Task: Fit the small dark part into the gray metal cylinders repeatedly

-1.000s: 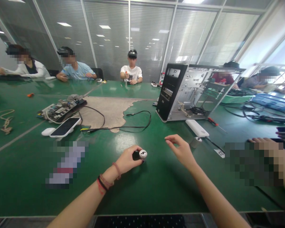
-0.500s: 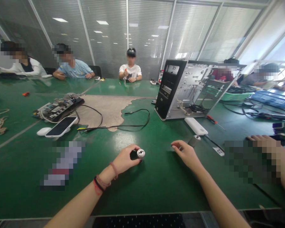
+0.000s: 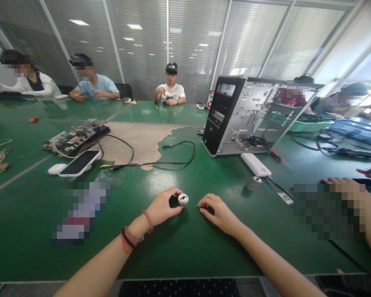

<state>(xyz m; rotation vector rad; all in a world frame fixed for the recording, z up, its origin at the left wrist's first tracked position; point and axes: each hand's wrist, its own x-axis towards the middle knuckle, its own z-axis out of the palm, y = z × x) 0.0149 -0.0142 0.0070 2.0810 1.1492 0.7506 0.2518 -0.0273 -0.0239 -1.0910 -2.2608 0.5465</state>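
Note:
My left hand is closed around a small silver metal cylinder, which stands upright on the green table. Dark holes show in the cylinder's round top face. Just to its right, apart from it, is my right hand, low over the table with thumb and fingertips drawn together in a pinch. Whatever may be between those fingertips is too small to make out. A second metal cylinder stands farther right, behind my right hand, and neither hand touches it.
An open computer case stands beyond my right hand, with a white power bank before it. A phone, a circuit assembly and a black cable lie left and ahead. A neighbour's hand rests at right.
My right hand has moved left and slightly toward me, away from the second cylinder and closer to the one in my left hand. The left hand keeps its place.

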